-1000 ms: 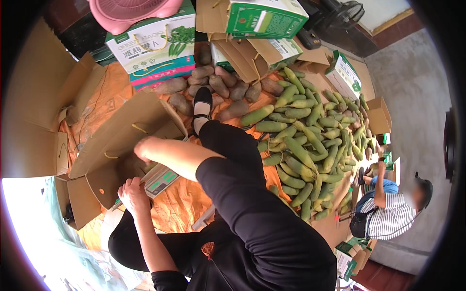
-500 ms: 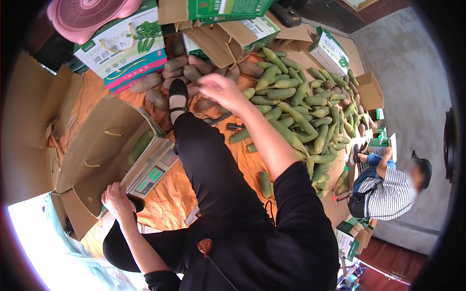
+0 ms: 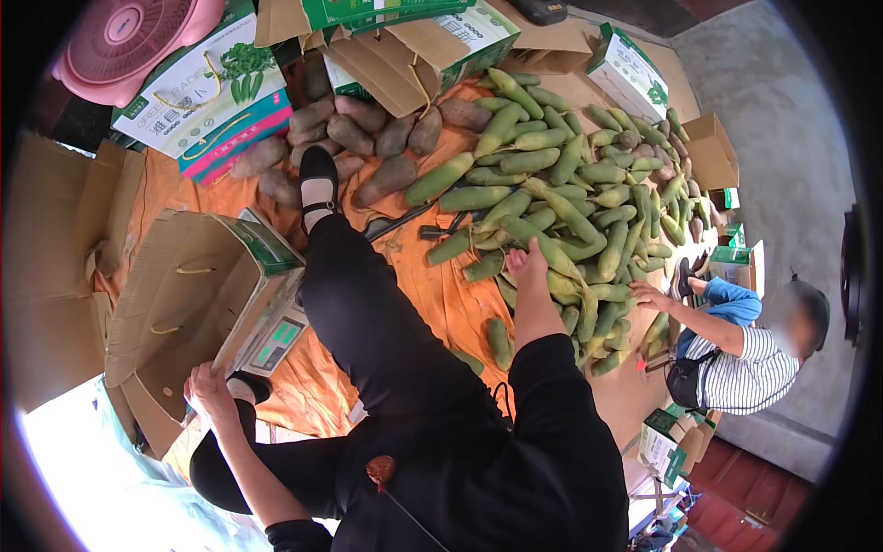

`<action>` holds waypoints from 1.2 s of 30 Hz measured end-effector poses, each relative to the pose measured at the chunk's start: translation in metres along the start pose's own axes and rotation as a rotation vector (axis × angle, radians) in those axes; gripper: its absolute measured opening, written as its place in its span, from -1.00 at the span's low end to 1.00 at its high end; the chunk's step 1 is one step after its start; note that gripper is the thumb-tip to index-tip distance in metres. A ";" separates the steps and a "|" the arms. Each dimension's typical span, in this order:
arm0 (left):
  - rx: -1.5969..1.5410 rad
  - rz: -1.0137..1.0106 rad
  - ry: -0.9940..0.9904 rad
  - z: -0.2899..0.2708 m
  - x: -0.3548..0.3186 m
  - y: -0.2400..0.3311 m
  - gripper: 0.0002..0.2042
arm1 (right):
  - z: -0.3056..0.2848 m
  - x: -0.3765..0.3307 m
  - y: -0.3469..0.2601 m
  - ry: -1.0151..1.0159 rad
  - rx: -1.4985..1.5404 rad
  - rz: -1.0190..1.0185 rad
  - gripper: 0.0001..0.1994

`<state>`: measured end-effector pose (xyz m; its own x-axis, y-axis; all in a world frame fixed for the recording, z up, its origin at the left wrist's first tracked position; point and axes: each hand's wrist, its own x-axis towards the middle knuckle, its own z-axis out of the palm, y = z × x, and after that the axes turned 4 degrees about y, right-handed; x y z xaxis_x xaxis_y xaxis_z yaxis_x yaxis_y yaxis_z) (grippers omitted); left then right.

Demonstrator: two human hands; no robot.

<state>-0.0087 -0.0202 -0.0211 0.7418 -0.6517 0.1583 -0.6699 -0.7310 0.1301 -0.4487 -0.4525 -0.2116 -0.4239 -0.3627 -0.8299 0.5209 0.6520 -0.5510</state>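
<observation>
I sit on an orange tarp (image 3: pixel 451 304) with one leg in black trousers stretched out and a black shoe (image 3: pixel 317 184) at its end. My left hand (image 3: pixel 210 391) grips the lower flap of an open cardboard box (image 3: pixel 184 304) lying on its side. My right hand (image 3: pixel 527 265) reaches into a big pile of long green gourds (image 3: pixel 570 193) and closes over one gourd (image 3: pixel 552 253) at the pile's near edge. A small weighing scale (image 3: pixel 276 345) sits between the box and my thigh.
Brown tubers (image 3: pixel 368 138) lie beyond my shoe. Printed cartons (image 3: pixel 207 92) and a pink fan (image 3: pixel 129 41) stand at the back left, with more cartons (image 3: pixel 635 69) behind the gourds. A person in a striped shirt (image 3: pixel 750 363) squats at the right, one hand (image 3: pixel 648 296) on the pile.
My right hand has swung from the cardboard box, past the brown tubers, over to the green gourds on the right. My left hand has stayed on the box flap.
</observation>
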 end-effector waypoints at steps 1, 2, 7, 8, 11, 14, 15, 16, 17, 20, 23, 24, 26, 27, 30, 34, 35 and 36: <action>0.016 -0.013 0.001 -0.003 -0.002 -0.001 -0.89 | 0.003 0.007 0.000 -0.008 -0.015 0.013 -0.39; -0.007 -0.009 0.003 -0.004 -0.002 -0.001 -0.89 | 0.002 0.020 -0.003 0.033 0.039 0.047 -0.34; -0.006 -0.016 -0.008 -0.009 0.002 0.014 -0.89 | -0.014 0.099 -0.018 -0.055 0.049 0.142 -0.34; -0.012 -0.029 0.000 -0.011 0.003 0.018 -0.91 | -0.017 0.111 -0.023 -0.107 0.059 0.131 -0.37; -0.045 -0.088 -0.039 -0.014 0.011 0.028 -0.93 | -0.029 0.129 -0.030 -0.197 0.098 0.122 -0.41; -0.013 -0.093 0.004 -0.022 0.007 0.027 -0.94 | -0.010 0.114 -0.030 -0.008 0.059 0.267 -0.51; -0.013 -0.091 0.018 -0.021 0.003 0.022 -0.93 | -0.006 0.104 -0.027 -0.040 0.054 0.198 -0.55; -0.029 -0.092 0.015 -0.016 0.006 0.023 -0.93 | -0.012 0.098 -0.030 -0.062 0.078 0.117 -0.59; -0.036 -0.095 0.012 -0.015 0.008 0.024 -0.92 | -0.012 0.089 -0.027 -0.077 0.061 0.121 -0.59; -0.003 -0.094 -0.005 -0.020 0.003 0.024 -0.89 | 0.006 0.031 -0.001 -0.075 -0.290 -0.084 -0.57; 0.001 -0.102 0.008 -0.019 -0.005 0.022 -0.87 | 0.036 -0.064 0.022 -0.158 -0.625 -0.437 -0.49; -0.009 -0.107 0.017 -0.017 -0.007 0.021 -0.88 | 0.045 -0.090 0.022 -0.316 -0.680 -0.535 -0.44; -0.013 -0.101 0.025 -0.017 -0.002 0.025 -0.90 | 0.066 -0.118 0.018 -0.564 -0.716 -0.616 -0.43; -0.016 -0.093 0.038 -0.015 -0.003 0.025 -0.91 | 0.079 -0.137 0.015 -0.810 -0.748 -0.702 -0.43; -0.027 -0.095 0.057 -0.014 -0.001 0.024 -0.95 | 0.125 -0.226 0.011 -1.151 -0.708 -0.912 -0.41; -0.030 -0.101 0.057 -0.013 0.000 0.016 -0.97 | 0.167 -0.342 0.016 -1.609 -0.653 -0.959 -0.42; -0.028 -0.108 0.045 -0.014 0.001 0.015 -0.97 | 0.173 -0.370 0.020 -1.676 -0.704 -0.993 -0.42; -0.027 -0.113 0.047 -0.015 0.000 0.013 -0.97 | 0.178 -0.399 0.028 -1.760 -0.742 -1.013 -0.43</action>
<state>-0.0174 -0.0268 -0.0051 0.8109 -0.5547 0.1865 -0.5831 -0.7930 0.1764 -0.1329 -0.4083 0.0886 0.8689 -0.4509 0.2042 0.1270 -0.1956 -0.9724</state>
